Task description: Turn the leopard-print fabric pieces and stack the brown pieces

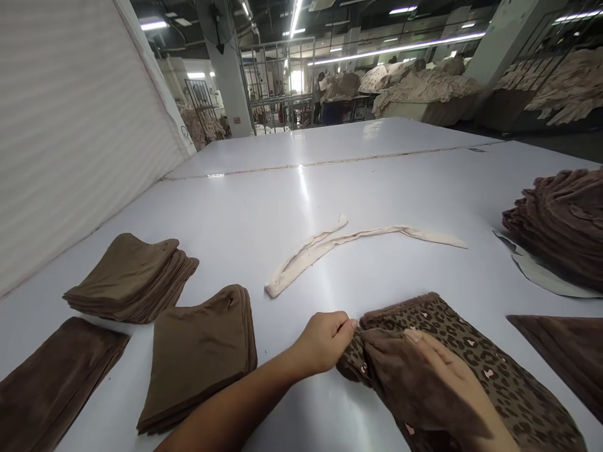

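Note:
My left hand (325, 342) is closed in a pinch on the left corner of a leopard-print cloth (490, 364). This cloth is brown with dark spots and small pink marks, and its upper edge looks fuzzy. A plain brown plush side (400, 376) is folded over on it. My right hand (443, 364) grips that brown fold, thumb hidden and fingers on top. Beyond my hands, a cream fabric strip (301, 260) lies bent on the table. To the left stands a stack of brown cloth pieces (202, 358), each with a small hole near the corner.
Another brown stack (127, 276) and a darker brown pile (61, 376) lie at the left. On the right are a heaped brown plush bundle (565, 226) and flat brown pieces (565, 358). A white sheet (85, 119) hangs along the left side of the white table (245, 207).

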The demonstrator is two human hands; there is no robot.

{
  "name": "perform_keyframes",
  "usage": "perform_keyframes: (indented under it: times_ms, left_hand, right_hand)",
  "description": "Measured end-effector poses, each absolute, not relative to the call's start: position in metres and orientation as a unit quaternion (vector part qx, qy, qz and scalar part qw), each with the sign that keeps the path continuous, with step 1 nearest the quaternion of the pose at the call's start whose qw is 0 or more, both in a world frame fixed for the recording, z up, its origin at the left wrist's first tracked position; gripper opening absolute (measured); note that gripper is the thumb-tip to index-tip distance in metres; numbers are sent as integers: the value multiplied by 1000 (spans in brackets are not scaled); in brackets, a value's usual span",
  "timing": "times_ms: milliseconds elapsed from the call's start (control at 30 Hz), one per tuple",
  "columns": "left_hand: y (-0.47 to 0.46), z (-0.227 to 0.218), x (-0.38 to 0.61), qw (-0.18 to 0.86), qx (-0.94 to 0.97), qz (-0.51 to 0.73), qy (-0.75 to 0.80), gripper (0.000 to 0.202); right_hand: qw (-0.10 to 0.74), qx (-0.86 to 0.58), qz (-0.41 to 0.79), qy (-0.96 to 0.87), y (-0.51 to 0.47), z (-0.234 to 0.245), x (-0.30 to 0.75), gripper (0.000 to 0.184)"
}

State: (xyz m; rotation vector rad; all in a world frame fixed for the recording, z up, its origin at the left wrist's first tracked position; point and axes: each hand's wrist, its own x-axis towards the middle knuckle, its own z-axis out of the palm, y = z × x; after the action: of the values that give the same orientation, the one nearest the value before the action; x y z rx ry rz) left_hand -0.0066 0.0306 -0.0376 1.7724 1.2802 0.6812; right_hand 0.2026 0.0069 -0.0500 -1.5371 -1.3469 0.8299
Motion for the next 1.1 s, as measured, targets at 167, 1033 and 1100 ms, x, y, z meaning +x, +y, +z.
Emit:
perform_keyframes:
  times_ms: [167, 1033, 1100]
  left_hand:
    - [42, -28, -6, 383, 713, 273, 521, 36]
    - [31, -64, -9, 404, 654, 272, 578, 46]
    - [35, -60, -12, 408, 642, 265, 592, 46]
  right_hand:
    - [393, -633, 194, -638, 6, -27, 199, 42]
    - [345, -635, 301, -622, 3, -51, 186, 45]
    - [336, -590, 143, -720, 1, -44, 180, 48]
